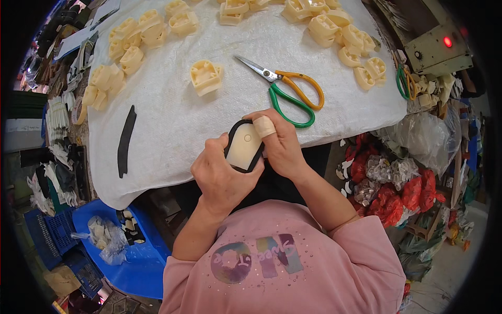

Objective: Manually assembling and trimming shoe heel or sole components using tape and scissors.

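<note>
Currently, I hold the cream piece (244, 148) in front of my body, just off the near edge of the white cloth (167, 120), its flat face turned up. My left hand (219, 170) is partly closed around the lower and left sides, thumb and forefinger spread to opposite edges; my right hand (282, 144) grips the upper right corner, its tape-wrapped thumb (264, 126) pressed near the rim. Fingers beneath the piece are hidden, so I cannot tell how they stand. Status, by judgement: black edging (235, 129) lines most of the visible rim, so this unit appears nearly edged; sections under my fingers cannot be checked. One loose black strip (125, 141) lies on the left of the cloth, apparently unused. A lone shell (205, 77) sits beyond my hands, with a left group (141, 31) and a right group (353, 39) farther out; none shows black edging, so these probably remain to be edged. The scissors (277, 76) lie beside the lone shell, blades nearly together, untouched.
</note>
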Available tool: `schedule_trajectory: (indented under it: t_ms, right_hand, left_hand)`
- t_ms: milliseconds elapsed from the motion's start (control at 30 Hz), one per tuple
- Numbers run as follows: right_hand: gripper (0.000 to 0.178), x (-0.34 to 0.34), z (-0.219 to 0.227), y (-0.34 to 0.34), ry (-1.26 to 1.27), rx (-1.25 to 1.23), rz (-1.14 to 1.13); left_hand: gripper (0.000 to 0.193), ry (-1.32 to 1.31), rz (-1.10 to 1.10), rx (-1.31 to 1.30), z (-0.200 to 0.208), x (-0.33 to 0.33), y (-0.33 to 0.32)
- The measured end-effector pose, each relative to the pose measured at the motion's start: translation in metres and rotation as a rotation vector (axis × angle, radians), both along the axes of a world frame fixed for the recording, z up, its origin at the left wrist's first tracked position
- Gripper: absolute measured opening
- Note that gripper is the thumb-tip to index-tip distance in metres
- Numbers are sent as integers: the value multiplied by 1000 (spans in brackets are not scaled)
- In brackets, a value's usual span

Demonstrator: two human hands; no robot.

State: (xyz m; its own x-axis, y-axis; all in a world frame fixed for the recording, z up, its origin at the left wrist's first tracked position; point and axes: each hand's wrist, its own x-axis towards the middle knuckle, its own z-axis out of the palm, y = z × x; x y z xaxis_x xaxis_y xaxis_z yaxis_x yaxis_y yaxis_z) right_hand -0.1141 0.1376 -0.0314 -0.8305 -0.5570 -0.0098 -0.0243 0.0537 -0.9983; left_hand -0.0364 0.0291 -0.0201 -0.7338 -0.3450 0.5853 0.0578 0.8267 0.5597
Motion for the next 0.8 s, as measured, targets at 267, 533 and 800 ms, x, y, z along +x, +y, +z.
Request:
schedule_trajectory:
  t_ms: [267, 533, 800]
  right_hand:
    - [48, 31, 2, -14, 335, -53, -60]
    - [42, -3, 3, -1, 238, -247, 257]
    - [23, -3, 11, -6, -407, -241, 31]
  left_hand:
    - [54, 28, 80, -70, -3, 1, -7]
    - [27, -313, -589, 1445, -2, 21, -36]
    - [27, 107, -348, 826, -9, 28, -22]
